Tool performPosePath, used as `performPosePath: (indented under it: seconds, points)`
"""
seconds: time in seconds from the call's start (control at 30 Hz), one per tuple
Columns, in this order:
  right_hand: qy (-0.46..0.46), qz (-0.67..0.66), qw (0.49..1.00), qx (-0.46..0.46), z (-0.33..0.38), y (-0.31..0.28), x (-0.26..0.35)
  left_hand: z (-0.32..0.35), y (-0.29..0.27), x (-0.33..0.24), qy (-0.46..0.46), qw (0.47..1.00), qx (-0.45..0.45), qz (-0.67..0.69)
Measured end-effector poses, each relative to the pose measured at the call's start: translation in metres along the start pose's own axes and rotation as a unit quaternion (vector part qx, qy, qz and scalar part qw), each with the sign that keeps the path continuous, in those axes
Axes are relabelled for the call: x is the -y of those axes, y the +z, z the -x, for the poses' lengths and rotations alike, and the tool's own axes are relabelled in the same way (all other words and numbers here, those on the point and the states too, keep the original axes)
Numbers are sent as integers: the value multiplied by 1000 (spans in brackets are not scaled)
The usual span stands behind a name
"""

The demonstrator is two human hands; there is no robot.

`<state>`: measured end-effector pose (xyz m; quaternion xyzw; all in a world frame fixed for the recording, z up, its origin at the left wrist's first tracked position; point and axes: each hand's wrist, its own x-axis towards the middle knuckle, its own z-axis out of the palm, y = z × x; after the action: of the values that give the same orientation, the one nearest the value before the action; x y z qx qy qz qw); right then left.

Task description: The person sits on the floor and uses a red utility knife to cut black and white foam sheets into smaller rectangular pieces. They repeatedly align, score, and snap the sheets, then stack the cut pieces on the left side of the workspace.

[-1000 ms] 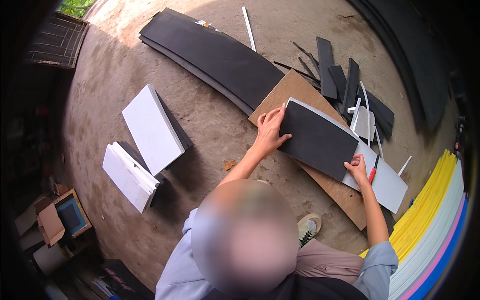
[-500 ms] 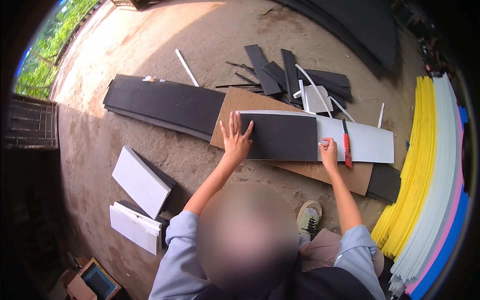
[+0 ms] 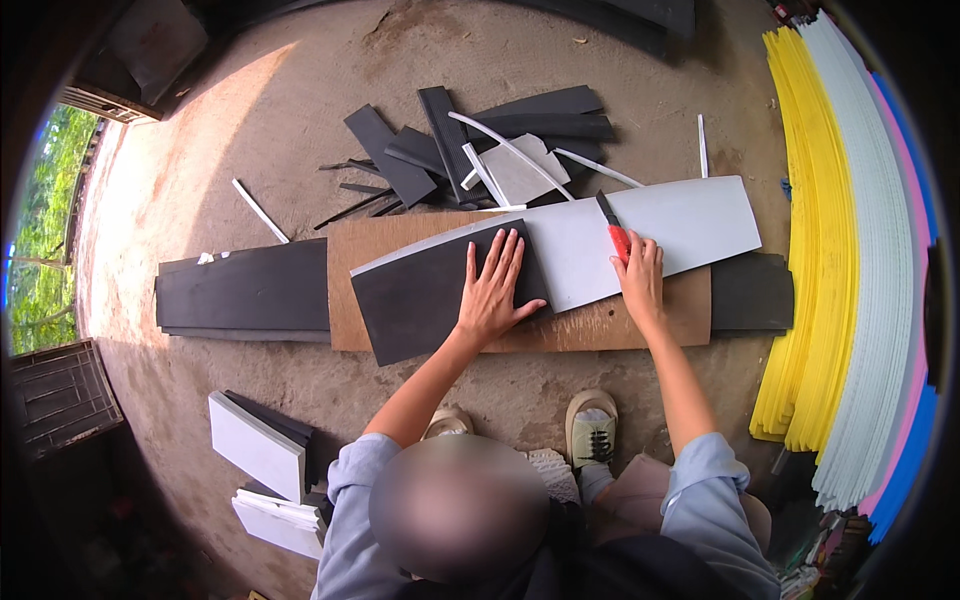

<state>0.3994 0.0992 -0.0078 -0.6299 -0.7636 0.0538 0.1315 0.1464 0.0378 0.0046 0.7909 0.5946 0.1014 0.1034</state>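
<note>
My left hand [image 3: 492, 290] lies flat, fingers spread, pressing on a black foam sheet [image 3: 410, 310]. That black piece rests on top of a longer white sheet [image 3: 680, 225], whose pale edge shows along the far side. In my right hand [image 3: 641, 280] is a red-handled utility knife [image 3: 618, 240], its dark blade pointing away from me over the white sheet. The fingers close around the lower handle and partly hide it. Beneath the sheets is a brown wooden board [image 3: 650, 315], set across a long stack of black foam strips [image 3: 240, 295].
Black offcuts [image 3: 450, 140] and thin white strips [image 3: 510, 140] lie heaped beyond the board. Cut white and black blocks [image 3: 258, 445] sit on the floor at my left. Tall piles of yellow sheets [image 3: 810, 250] and pale blue sheets [image 3: 875, 280] stand at the right.
My right hand has taken hold of the knife that lay on the white sheet. My left hand has shifted from the black sheet's left edge toward its right edge. The view has turned.
</note>
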Motion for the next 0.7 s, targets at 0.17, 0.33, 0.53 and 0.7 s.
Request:
performPosePath:
  seconds: [0.17,0.33,0.53,0.7]
  points:
    - [26,-78,997,5,-9,1,12,-6,0,0,-4,1000,27,-8]
    - [142,-310,924,173,-2,1,77,-6,-8,7,13,996,79,38]
    - [34,-162,972,165,-9,7,112,-13,-6,12,28,993,89,73]
    - [11,-96,983,157,-10,10,120,-12,-4,13,25,993,88,68]
